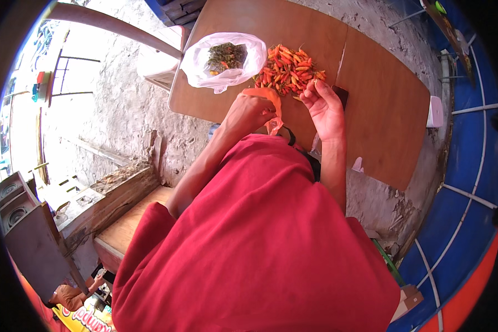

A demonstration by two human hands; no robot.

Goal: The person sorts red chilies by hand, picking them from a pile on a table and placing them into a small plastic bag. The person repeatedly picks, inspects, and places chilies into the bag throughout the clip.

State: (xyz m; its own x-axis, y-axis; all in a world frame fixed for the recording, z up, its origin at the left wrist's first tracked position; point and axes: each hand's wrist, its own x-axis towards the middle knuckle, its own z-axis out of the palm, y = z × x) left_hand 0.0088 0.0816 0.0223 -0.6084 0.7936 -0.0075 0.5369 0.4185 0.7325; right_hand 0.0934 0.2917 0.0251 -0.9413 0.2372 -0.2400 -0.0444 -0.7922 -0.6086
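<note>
A heap of red and orange chili peppers [288, 68] lies on the brown wooden table [381, 112]. My left hand [253, 110] grips a thin orange plastic bag [272, 97] at the table's near edge, just below the heap. To its right, my right hand [324, 103] is raised palm up, thumb and forefinger pinched together around something small and pale, too small to name. Left of the heap stands an open white plastic bag [190, 62] with green stems [228, 56] and a few orange bits inside.
A dark flat object [341, 96] lies behind my right hand. A white plastic chair [159, 62] stands beyond the table's left edge, and a pale stool [435, 112] at its right. A wooden bench [128, 218] is at lower left. Another person [72, 295] is at bottom left.
</note>
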